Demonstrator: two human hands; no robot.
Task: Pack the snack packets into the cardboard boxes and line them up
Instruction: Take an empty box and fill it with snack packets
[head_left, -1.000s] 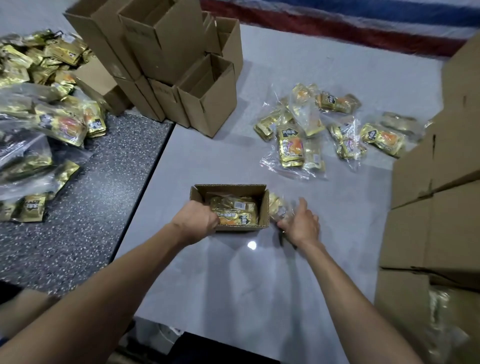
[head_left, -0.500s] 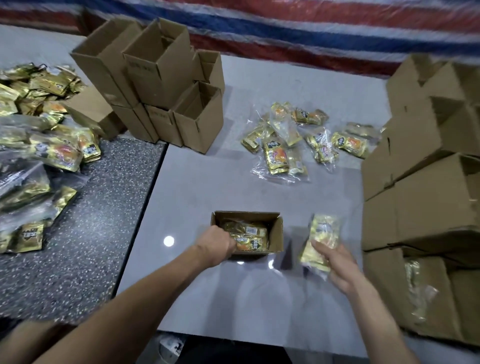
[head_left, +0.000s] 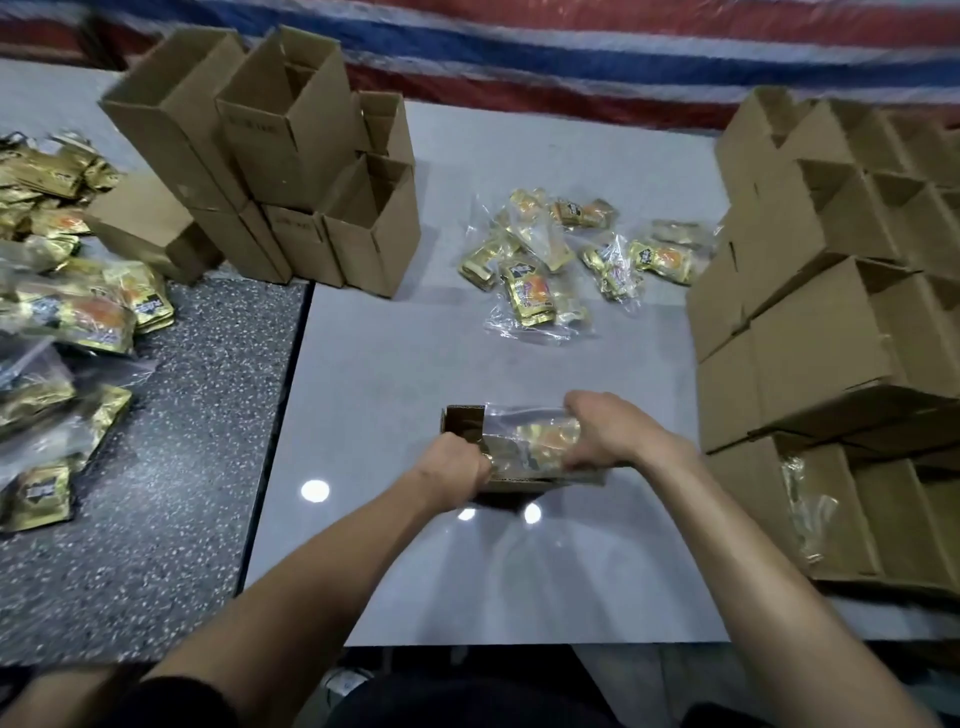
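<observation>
Both our hands are on one packet (head_left: 535, 434) over the open box (head_left: 460, 418). Our left hand (head_left: 457, 467) has its fingers curled tight on the packet's left end, just above the box's near wall. Our right hand (head_left: 613, 436) grips the right end, fingers wrapped over the clear wrap. The packet lies lengthwise across the box's mouth, partly inside it; how deep it sits we cannot tell, as our hands hide the rim. The box stands on the white table (head_left: 395, 364), near its front edge.

Farther back lie loose packets (head_left: 540, 280) — gold, in clear wrap — well apart from the box. Empty boxes (head_left: 291, 156) are stacked at the far left of the table, and more cartons (head_left: 810, 332) are piled along its right side. On the speckled counter (head_left: 171, 467) to the left lies a heap (head_left: 93, 317) of more gold packets.
</observation>
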